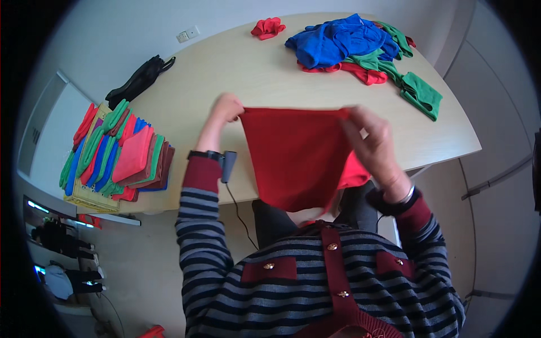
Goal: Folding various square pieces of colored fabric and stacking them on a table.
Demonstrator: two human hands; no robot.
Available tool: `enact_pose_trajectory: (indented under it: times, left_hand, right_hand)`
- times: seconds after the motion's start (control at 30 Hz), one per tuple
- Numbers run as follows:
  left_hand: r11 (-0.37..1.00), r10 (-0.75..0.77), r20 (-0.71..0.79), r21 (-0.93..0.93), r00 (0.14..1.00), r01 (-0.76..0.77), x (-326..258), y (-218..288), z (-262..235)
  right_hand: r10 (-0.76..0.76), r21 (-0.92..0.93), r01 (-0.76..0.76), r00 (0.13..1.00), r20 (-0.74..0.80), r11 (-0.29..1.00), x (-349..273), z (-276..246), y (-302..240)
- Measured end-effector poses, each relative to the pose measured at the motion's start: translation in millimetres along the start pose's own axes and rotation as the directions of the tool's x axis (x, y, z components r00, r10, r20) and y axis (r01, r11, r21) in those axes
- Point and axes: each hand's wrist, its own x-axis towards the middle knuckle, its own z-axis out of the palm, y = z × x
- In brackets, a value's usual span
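Note:
A red cloth (298, 152) hangs stretched between my two hands, over the near edge of the table. Its upper left corner is pinched in my left hand (227, 108), which is closed. At the upper right corner my right hand (373, 141) grips the cloth between thumb and fingers. The lower part of the cloth drops past the table edge towards my lap, and a brighter red part (355, 172) shows below my right hand.
A yellow basket (93, 197) of folded red, green, blue and brown cloths stands at the table's left edge. Behind it lies a black bag (138, 81). Loose blue cloths (341, 42) and a folded green cloth (421, 96) lie far right, a crumpled red cloth (268, 28) at the back.

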Motion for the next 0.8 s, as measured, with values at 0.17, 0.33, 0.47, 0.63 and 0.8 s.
enact_pose_trajectory:
  times: [0.17, 0.33, 0.47, 0.63, 0.8]
  left_hand:
    - [0.990, 0.060, -0.305, -0.100, 0.950, -0.095, -75.0, 69.2, -118.1]
    - [0.958, 0.160, -0.512, -0.125, 0.844, -0.258, -113.6, 104.0, -180.4]
    - [0.982, 0.113, -0.559, -0.061, 0.822, -0.177, -116.6, 80.8, -210.2]
    - [0.933, -0.020, -0.566, -0.306, 0.824, -0.187, -113.4, 65.4, -211.1]
    - [0.877, -0.125, -0.553, -0.450, 0.824, -0.169, -107.0, 25.6, -240.7]
  right_hand:
    - [0.015, 0.026, -0.012, 0.991, -0.136, 1.000, 48.8, -50.7, 5.1]
    - [-0.113, -0.070, 0.105, 0.985, -0.127, 0.992, 83.5, -66.9, -13.4]
    - [-0.244, -0.020, 0.243, 0.965, -0.091, 0.970, 104.0, -45.8, -22.3]
    - [-0.315, -0.126, 0.304, 0.945, -0.083, 0.944, 108.0, -24.0, -31.7]
    - [-0.149, 0.268, 0.141, 0.989, 0.008, 0.953, 83.6, 11.1, -40.6]
